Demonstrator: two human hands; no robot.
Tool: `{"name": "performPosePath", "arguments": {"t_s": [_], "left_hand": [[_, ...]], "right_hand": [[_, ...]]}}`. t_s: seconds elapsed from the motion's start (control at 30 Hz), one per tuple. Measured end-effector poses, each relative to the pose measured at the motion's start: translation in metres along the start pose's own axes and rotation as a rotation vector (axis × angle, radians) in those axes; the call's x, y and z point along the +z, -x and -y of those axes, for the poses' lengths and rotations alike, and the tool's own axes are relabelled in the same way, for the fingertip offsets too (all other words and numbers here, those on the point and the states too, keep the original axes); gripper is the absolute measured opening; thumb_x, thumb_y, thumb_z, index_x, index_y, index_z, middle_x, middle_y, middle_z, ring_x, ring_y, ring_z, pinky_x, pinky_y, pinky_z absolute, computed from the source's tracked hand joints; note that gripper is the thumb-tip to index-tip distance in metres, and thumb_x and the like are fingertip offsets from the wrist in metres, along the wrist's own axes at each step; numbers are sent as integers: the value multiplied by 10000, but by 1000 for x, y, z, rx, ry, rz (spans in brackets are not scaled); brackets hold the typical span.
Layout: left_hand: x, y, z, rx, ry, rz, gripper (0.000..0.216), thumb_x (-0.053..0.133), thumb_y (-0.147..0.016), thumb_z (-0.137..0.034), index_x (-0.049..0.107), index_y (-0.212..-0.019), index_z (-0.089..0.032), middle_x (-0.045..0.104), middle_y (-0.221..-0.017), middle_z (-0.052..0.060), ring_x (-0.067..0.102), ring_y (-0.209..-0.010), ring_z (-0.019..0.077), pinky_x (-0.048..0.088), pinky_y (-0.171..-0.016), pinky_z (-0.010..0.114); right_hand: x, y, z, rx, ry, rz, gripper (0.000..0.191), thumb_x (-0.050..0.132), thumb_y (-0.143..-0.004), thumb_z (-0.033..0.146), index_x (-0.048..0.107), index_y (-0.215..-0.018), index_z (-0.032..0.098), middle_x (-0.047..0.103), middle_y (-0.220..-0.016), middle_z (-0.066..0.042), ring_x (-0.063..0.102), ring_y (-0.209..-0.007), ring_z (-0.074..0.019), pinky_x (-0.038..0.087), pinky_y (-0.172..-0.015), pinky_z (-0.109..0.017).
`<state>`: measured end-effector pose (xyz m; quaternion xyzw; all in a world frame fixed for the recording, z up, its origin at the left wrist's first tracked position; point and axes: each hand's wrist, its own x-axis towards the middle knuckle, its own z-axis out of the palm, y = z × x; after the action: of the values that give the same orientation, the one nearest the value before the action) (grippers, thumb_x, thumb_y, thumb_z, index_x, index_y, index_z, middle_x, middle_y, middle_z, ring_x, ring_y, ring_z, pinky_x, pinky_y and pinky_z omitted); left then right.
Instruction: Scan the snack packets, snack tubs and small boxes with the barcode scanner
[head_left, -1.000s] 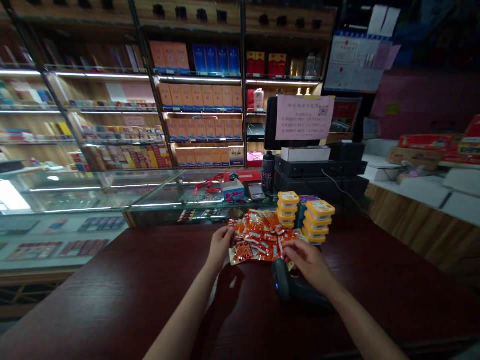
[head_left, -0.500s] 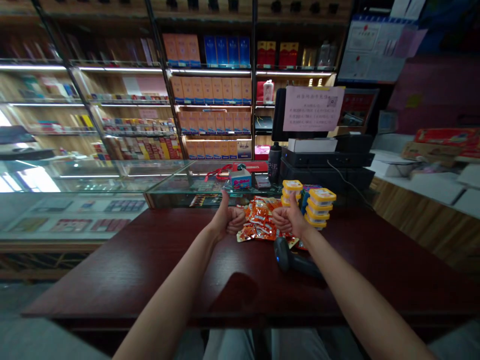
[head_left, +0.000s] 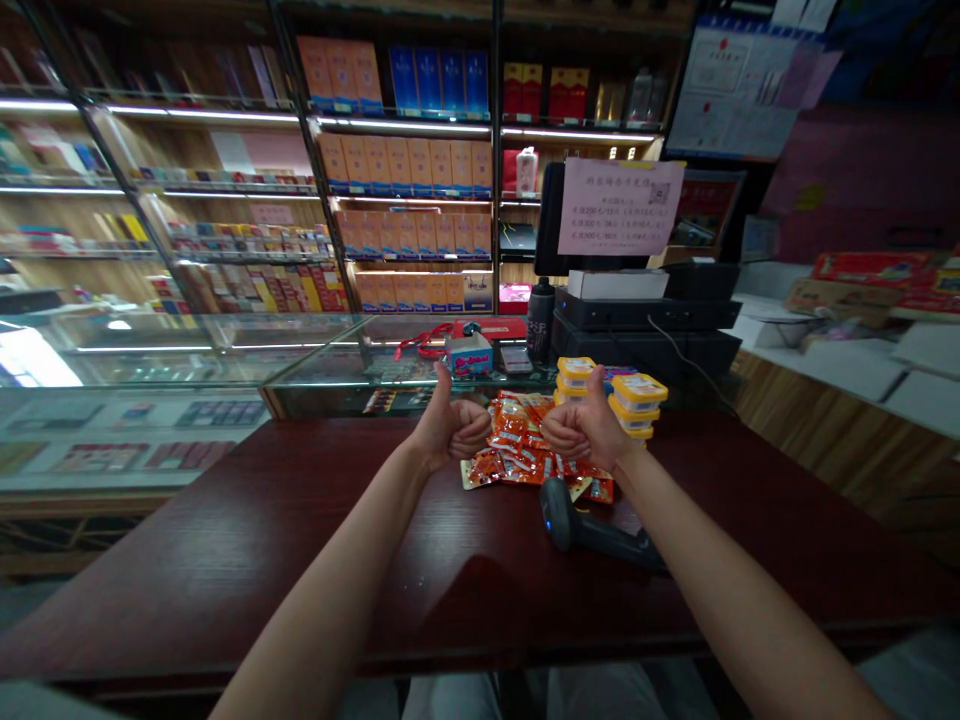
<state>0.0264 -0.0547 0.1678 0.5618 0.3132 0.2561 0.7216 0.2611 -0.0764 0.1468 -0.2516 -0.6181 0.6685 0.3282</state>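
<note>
Both arms reach out over a dark red wooden desk (head_left: 300,560). My left hand (head_left: 454,425) is a fist with the thumb pointing up, and nothing shows in it. Facing it, my right hand (head_left: 585,428) makes the same thumb-up fist. Behind and between them lies a heap of orange snack packets (head_left: 517,462). Yellow-lidded tubs (head_left: 637,395) are stacked at the right, another stack (head_left: 576,370) partly hidden by my right hand. A black barcode scanner (head_left: 585,530) with a blue light lies below my right hand, its handle end partly behind my forearm.
A glass display case (head_left: 322,375) borders the desk's far side, bearing a small blue box (head_left: 469,356) and a black bottle (head_left: 540,318). A monitor with a paper sign (head_left: 621,208) stands above black till equipment (head_left: 652,330). Shelves of boxed goods (head_left: 405,165) line the back wall.
The view has shifted a little, so the shelves and desk items sit further left. Both hands keep their thumb-up fists, my right one slightly further right against the tubs.
</note>
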Motion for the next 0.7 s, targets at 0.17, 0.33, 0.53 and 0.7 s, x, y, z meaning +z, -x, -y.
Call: {"name": "performPosePath", "arguments": {"t_s": [0.17, 0.33, 0.53, 0.7], "left_hand": [[-1, -7, 6, 77, -20, -24, 827, 61, -534, -959, 398, -418, -213, 260, -378, -18, 226, -321, 72, 181, -331, 252], [-6, -13, 40, 280, -147, -271, 666, 423, -709, -793, 580, -590, -157, 506, -515, 26, 448, -487, 106, 335, -483, 238], [-21, -24, 109, 359, -342, -640, 439, 610, -712, -571, 515, -564, -169, 486, -510, -20, 399, -487, 93, 301, -506, 225], [-31, -46, 134, 350, -418, -815, 275, 636, -694, -431, 566, -637, -172, 535, -563, -17, 462, -533, 117, 333, -536, 224]], "right_hand": [[1, 5, -3, 14, 161, -133, 812, -71, -630, 899, 347, -457, 225, 243, -416, 66, 161, -350, -59, 127, -355, -212], [-17, 25, -35, -8, 434, -477, 682, 190, -782, 806, 520, -671, 219, 471, -542, 29, 407, -458, -108, 304, -448, -239], [-14, 72, -83, 54, 872, -602, 323, 632, -733, 541, 622, -755, 220, 620, -738, -10, 530, -653, -163, 384, -603, -289], [4, 91, -100, 143, 1074, -545, 398, 785, -558, 496, 630, -826, 245, 643, -815, -16, 567, -777, -222, 397, -684, -331]]}}
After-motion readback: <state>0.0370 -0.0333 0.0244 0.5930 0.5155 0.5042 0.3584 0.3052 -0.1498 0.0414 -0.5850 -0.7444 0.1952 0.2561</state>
